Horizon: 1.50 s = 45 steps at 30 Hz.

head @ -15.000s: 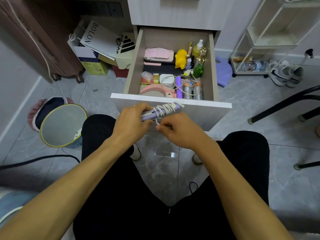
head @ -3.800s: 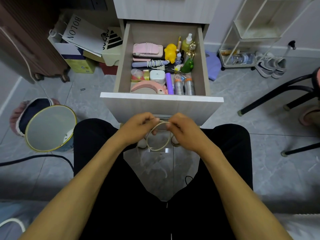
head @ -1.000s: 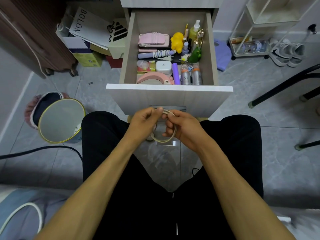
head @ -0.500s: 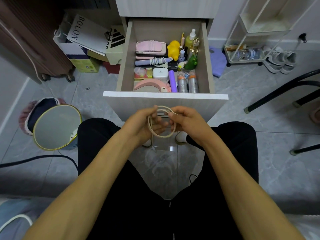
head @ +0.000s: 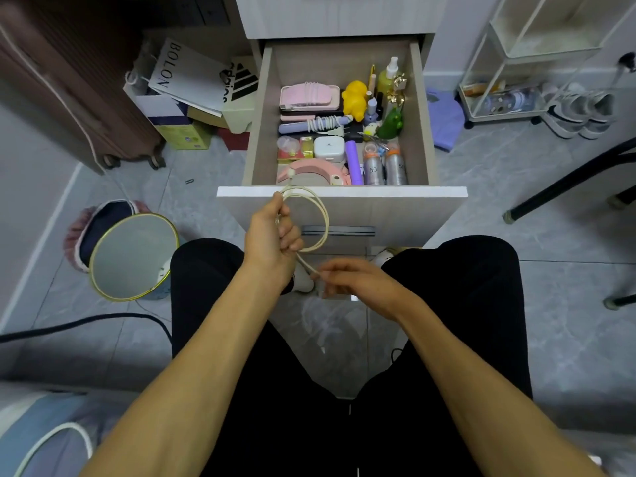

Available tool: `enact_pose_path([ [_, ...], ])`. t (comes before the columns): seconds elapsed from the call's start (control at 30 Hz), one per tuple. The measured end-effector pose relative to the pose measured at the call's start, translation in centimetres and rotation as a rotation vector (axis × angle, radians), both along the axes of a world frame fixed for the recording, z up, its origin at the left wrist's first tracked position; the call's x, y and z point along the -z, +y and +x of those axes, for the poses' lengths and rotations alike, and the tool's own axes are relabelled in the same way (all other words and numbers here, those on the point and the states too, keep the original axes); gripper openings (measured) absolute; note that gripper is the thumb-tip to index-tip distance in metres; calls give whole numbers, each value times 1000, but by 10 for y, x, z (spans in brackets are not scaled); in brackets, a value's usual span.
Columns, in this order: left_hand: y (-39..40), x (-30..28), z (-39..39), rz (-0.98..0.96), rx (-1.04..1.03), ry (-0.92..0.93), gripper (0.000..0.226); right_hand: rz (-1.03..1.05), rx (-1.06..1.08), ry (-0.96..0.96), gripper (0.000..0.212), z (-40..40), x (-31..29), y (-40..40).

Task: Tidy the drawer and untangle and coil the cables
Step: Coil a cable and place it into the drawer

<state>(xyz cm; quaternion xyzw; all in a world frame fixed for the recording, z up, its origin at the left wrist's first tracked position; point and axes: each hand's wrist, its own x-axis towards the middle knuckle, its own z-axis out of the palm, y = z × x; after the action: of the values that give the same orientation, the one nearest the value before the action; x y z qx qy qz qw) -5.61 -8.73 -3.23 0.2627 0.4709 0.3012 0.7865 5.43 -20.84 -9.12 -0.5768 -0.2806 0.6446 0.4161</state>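
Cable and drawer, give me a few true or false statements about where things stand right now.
1. The left hand grips the coiled cable. True.
2. The right hand rests inside the drawer. False: it pinches the cable's loose tail below the coil, in front of the drawer.
3. The drawer is open. True.
4. The yellow toy lies on the floor. False: it sits in the drawer, toward the back.
5. The purple device with a cord wrapped round it lies in the drawer. True.
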Motion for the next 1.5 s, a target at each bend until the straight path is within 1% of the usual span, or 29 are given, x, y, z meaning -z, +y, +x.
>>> enact_pose_path([
  [0.03,0,2,-1,103,-4,99,35,3,13,-39,13,3,0,-2],
  [0.1,1,6,-5,318,-8,307,36,9,16,-178,12,9,-3,-7],
  [0.17,3,10,-10,489,48,449,38,49,23,-377,12,14,-2,-13],
  [0.2,4,13,-14,541,100,485,38,89,41,-496,12,17,-2,-16],
  [0.27,3,14,-20,553,200,489,39,181,101,-742,8,20,-3,-17],
  [0.3,2,14,-21,518,232,469,39,206,125,-818,7,22,-6,-18],
  [0.33,0,13,-23,473,242,452,38,215,144,-848,8,22,-10,-17],
  [0.4,-5,10,-22,386,221,431,35,197,233,-800,7,21,-14,-19],
  [0.5,-11,8,-21,281,159,421,30,210,429,-604,12,7,-16,-18],
  [0.57,-16,7,-20,258,157,426,28,254,554,-494,14,-6,-16,-18],
  [0.63,-22,8,-20,240,179,439,30,286,709,-453,11,-17,-18,-17],
  [0.7,-25,10,-19,221,209,464,31,298,793,-429,22,-24,-22,-15],
  [0.77,-26,12,-20,216,250,500,32,296,726,-475,39,-27,-26,-14],
  [0.8,-27,12,-20,220,281,512,32,299,663,-503,43,-27,-27,-14],
  [0.9,-28,12,-22,254,371,483,33,345,472,-604,35,-24,-26,-14],
  [1.0,-28,9,-22,278,439,421,34,383,343,-628,31,-22,-28,-13],
  [1.13,-31,11,-23,315,434,346,34,388,290,-663,31,-24,-31,-11],
  [1.2,-35,15,-23,345,400,353,35,387,292,-668,31,-27,-31,-10],
  [1.27,-40,18,-23,409,387,395,35,388,307,-695,32,-28,-30,-9],
  [1.3,-42,19,-24,479,386,430,34,384,321,-710,32,-27,-30,-8],
  [1.33,-45,20,-24,587,389,483,32,374,336,-715,31,-26,-30,-8],
  [1.43,-46,28,-33,1028,400,722,25,352,351,-719,27,-21,-30,-8],
  [1.47,-45,30,-36,1150,414,802,25,350,342,-713,27,-19,-29,-9],
  [1.5,-41,34,-39,1239,454,862,31,346,331,-698,27,-18,-29,-9],
])
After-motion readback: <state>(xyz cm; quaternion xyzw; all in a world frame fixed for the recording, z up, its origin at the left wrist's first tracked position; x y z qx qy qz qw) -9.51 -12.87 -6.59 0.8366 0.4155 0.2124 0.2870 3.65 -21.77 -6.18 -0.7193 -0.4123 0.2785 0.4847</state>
